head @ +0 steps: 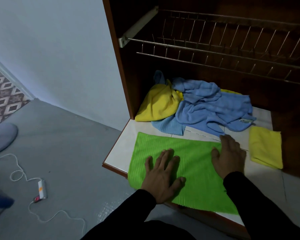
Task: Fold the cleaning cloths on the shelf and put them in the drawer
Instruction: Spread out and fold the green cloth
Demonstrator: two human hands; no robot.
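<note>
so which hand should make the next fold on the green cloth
Probably the right hand: it lies at the green cloth's right edge, placed to lift that side and carry it leftward. The left hand rests flat mid-cloth, well set to pin it during the fold.

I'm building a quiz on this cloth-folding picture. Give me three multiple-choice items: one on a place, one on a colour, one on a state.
1. Where does the folded yellow cloth lie?
A. left of the green cloth
B. right of the green cloth
C. on the wire rack

2. What colour is the cloth under both hands?
A. green
B. blue
C. yellow

3. How is the left hand?
A. curled into a fist
B. pinching a corner
C. flat, fingers spread

Key: 1 B, it sits on the shelf past the right hand. 2 A, both hands rest on the green cloth. 3 C, its fingers lie straight on the cloth.
</note>
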